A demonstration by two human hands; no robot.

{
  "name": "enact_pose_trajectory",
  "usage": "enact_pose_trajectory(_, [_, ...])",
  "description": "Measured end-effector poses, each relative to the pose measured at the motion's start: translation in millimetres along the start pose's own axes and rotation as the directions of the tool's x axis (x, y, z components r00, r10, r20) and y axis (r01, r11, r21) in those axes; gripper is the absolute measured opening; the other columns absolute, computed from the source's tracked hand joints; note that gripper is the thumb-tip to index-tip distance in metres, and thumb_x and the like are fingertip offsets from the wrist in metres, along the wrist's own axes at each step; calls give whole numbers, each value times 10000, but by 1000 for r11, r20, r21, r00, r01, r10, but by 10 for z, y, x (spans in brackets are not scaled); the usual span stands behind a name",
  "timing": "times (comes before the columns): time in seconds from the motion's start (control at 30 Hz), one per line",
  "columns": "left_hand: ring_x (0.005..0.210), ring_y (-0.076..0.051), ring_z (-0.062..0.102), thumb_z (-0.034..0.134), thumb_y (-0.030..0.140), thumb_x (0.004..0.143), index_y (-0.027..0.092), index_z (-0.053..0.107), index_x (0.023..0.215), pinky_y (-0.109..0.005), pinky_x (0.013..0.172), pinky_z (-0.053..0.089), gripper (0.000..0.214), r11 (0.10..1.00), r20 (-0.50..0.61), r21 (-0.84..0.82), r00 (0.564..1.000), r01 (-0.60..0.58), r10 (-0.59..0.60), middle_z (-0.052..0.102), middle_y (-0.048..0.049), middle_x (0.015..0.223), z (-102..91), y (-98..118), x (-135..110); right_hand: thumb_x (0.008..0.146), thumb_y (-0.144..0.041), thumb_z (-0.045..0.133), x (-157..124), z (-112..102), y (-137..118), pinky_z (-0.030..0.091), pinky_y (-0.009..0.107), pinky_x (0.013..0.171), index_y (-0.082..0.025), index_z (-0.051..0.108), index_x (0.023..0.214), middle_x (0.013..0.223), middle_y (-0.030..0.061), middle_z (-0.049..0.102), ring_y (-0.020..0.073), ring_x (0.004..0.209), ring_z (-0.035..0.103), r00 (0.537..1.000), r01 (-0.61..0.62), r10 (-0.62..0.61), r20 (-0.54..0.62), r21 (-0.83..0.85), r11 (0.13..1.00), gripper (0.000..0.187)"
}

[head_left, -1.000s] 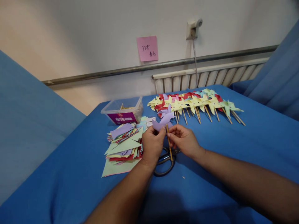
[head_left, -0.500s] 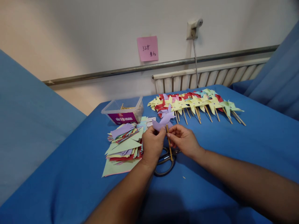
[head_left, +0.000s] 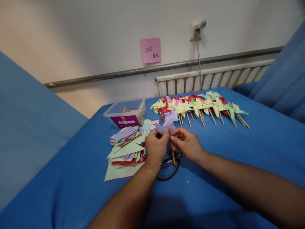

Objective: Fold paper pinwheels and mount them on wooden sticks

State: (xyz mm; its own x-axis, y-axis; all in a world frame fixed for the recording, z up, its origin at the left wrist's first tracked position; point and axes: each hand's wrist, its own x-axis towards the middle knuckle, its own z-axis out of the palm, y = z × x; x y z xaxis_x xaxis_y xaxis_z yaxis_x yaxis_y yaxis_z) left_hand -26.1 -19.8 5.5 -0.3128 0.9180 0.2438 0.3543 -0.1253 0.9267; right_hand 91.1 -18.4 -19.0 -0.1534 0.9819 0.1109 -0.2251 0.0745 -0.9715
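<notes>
Both my hands meet over the middle of the blue table. My left hand [head_left: 155,149] pinches the lower edge of a purple paper pinwheel [head_left: 168,122]. My right hand [head_left: 187,143] is closed in a pinch on the thin wooden stick [head_left: 172,150] just under the pinwheel; the stick hangs down between my hands. Black scissors [head_left: 168,166] lie on the cloth directly beneath them, partly hidden by my left wrist.
A pile of cut coloured paper [head_left: 126,147] lies left of my hands. Behind it stands a clear plastic box [head_left: 125,113] with sticks inside. A row of several finished pinwheels [head_left: 199,105] lies at the back right. Radiator [head_left: 209,78] and wall stand beyond the table edge.
</notes>
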Motion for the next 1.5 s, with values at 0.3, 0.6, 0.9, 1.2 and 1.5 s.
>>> enact_pose_trajectory(0.3, [571,-130,529,658,366,713,134,671,709,-227,539,403,233,1000,-3,-9,1000,-9,9,631,-4,609,-7,47,-20,709,-414,689,12,-6,12,437,187,390,-201,545,785,543,-74,556,83,423,544,1000,-9,9,11,22,1000,268])
enact_pose_trajectory(0.6, [569,-128,527,654,351,711,144,658,688,-226,541,400,209,999,-8,-6,999,-31,31,624,0,606,-15,74,-31,724,-416,680,6,-18,20,450,199,415,-202,551,795,551,-71,568,87,441,555,999,-9,8,38,25,1000,259])
enact_pose_trajectory(0.9, [556,-120,509,656,358,716,152,666,688,-220,535,386,208,999,-11,8,999,-52,52,610,8,599,-22,61,-35,728,-445,679,-2,-11,1,454,203,409,-208,542,794,544,-70,568,91,438,549,999,-5,4,38,26,1000,281])
enact_pose_trajectory(1.2, [550,-122,508,655,351,714,153,666,678,-225,532,380,201,998,-10,23,999,-50,50,606,8,588,-25,71,-35,717,-443,700,-8,-4,-8,456,209,420,-208,537,770,550,-69,564,89,438,551,999,8,-10,33,36,999,291])
enact_pose_trajectory(1.5, [551,-122,506,650,333,714,154,671,682,-225,533,381,183,998,-3,22,998,-55,55,606,11,587,-28,67,-38,702,-432,728,-7,-8,1,462,209,423,-204,533,764,583,-64,577,88,449,562,1000,4,-6,28,58,998,306])
